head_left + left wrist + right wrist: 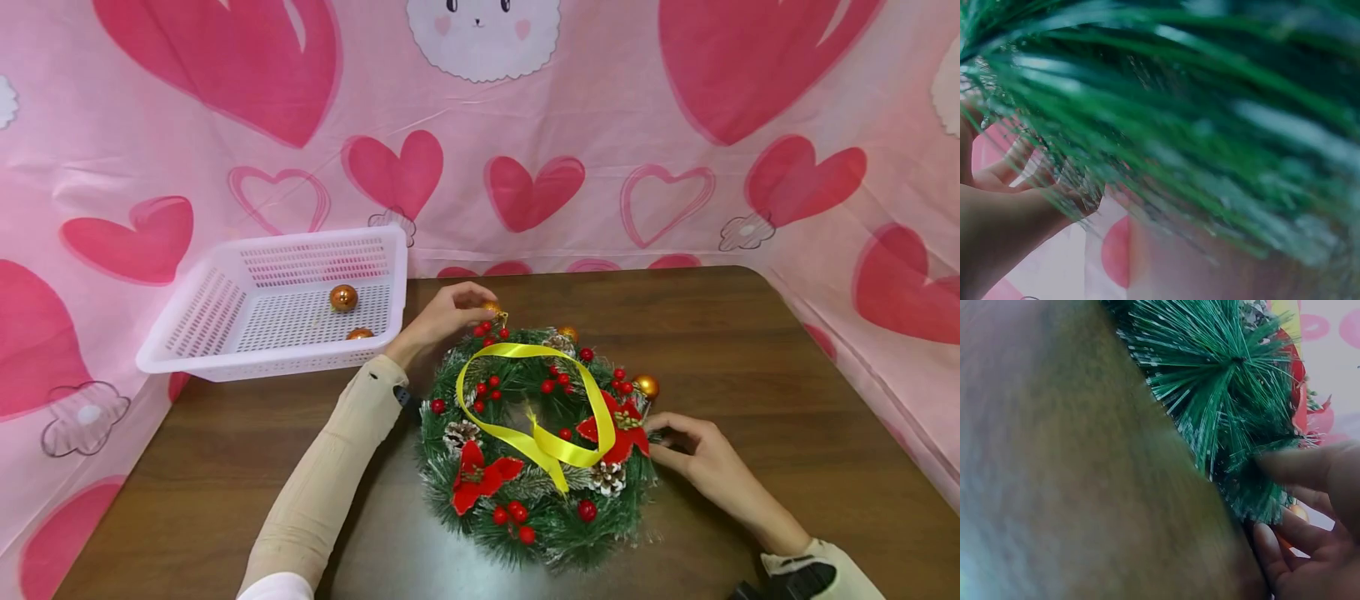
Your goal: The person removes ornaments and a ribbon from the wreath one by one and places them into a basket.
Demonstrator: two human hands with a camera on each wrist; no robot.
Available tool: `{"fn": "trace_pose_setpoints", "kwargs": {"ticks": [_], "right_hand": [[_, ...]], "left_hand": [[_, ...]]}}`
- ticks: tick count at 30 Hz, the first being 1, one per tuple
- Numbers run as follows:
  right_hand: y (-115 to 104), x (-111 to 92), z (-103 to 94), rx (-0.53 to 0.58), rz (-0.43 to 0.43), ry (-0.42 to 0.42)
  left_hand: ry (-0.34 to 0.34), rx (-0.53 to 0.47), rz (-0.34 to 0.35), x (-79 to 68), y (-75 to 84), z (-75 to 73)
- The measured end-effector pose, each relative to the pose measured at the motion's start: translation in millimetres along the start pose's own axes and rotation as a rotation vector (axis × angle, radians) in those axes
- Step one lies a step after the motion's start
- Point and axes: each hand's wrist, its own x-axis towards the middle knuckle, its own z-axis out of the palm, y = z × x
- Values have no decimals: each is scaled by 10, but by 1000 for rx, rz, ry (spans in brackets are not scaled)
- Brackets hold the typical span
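Note:
A green Christmas wreath [555, 537] lies on the table, dressed with red berries, pine cones and red flowers [471, 477]. Across its top runs a looped yellow ribbon [517, 351]. At the wreath's far left edge, my left hand [450, 315] pinches a gold bauble [491, 307], partly hidden by the fingers. My right hand [697, 454] grips the wreath's right edge, with thumb and fingers around the green needles [1254, 487]. Two more gold baubles sit on the far right rim, one [646, 386] near the right hand. Blurred needles [1166, 137] cover much of the left wrist view.
A white perforated plastic basket [262, 367] stands at the back left, holding a copper-gold bauble [343, 298] and a second one [360, 333] partly behind its front wall. The brown wooden table [787, 375] meets a pink heart-patterned cloth [532, 108] at the back.

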Motion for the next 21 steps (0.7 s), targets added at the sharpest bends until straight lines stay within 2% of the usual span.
{"fn": "trace_pose_setpoints", "kwargs": {"ticks": [5, 12, 17, 21], "right_hand": [[48, 6, -2, 26, 33, 53], [62, 51, -22, 25, 57, 67], [71, 145, -77, -5, 50, 69], [96, 240, -184, -50, 40, 78]], "left_hand": [[8, 15, 26, -2, 40, 28], [13, 95, 57, -83, 69, 2], [30, 207, 84, -172, 137, -8], [74, 316, 119, -230, 197, -20]]}}
